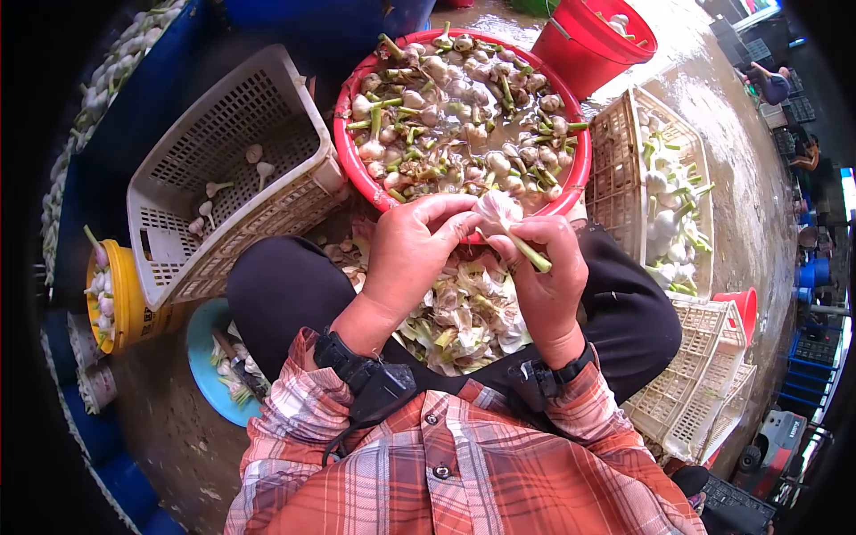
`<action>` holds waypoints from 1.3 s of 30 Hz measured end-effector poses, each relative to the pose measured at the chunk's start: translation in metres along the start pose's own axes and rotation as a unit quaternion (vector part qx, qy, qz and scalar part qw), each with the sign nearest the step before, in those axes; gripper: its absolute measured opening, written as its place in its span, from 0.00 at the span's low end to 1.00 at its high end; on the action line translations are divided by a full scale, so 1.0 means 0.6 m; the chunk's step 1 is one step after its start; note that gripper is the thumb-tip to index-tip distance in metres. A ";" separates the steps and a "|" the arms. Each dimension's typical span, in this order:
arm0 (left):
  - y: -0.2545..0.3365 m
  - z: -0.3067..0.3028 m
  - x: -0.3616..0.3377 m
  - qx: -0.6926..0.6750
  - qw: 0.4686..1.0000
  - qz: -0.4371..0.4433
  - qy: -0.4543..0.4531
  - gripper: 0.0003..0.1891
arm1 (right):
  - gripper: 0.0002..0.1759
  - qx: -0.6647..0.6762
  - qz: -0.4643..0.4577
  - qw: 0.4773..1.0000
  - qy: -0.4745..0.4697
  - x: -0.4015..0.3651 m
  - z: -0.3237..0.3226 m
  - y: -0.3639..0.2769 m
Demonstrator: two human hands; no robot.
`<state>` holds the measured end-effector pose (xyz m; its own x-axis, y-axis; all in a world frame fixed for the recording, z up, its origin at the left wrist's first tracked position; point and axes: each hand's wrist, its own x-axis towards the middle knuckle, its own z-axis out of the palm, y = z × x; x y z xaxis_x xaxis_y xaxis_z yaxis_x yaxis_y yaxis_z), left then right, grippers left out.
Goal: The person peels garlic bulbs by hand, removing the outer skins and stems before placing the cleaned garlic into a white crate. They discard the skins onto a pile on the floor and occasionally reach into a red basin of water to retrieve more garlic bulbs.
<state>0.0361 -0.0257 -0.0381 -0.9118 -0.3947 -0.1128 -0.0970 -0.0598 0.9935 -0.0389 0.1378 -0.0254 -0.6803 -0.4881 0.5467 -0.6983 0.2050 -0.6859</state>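
In front of me, a garlic bulb (497,210) with a green stem is held between my two hands. My right hand (555,272) grips it where the bulb meets the stem, and the stem points down to the right. With thumb and fingers closed, my left hand (406,254) pinches the bulb's left side. Just beyond both hands stands a red basin (584,160), full of garlic bulbs in murky water. Below the hands, between my knees, lies a heap of peeled garlic skins (468,316).
At left are a white crate (165,205) with a few bulbs, a yellow bucket (134,299) and a blue basin (201,357). To the right, a crate (615,165) holds trimmed garlic beside stacked crates (687,374). A red bucket (584,53) stands behind; people (771,85) are farther off.
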 end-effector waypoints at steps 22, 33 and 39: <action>0.005 -0.010 0.013 -0.021 0.997 0.038 0.061 0.07 | 0.09 0.466 0.346 0.812 0.060 -0.007 0.028 -0.007; 0.014 -0.012 0.009 0.070 0.987 0.136 0.042 0.05 | 0.11 -0.016 -0.022 0.999 -0.033 0.014 0.004 0.003; -0.019 -0.035 0.022 0.042 0.997 -0.005 0.069 0.04 | 0.10 0.366 0.258 0.893 0.045 0.006 -0.005 0.000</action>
<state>0.0335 -0.0493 -0.0513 -0.8476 -0.5172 -0.1189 -0.1444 0.0092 0.9895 -0.0422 0.1388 -0.0220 -0.9080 -0.4110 0.0812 0.0230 -0.2426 -0.9699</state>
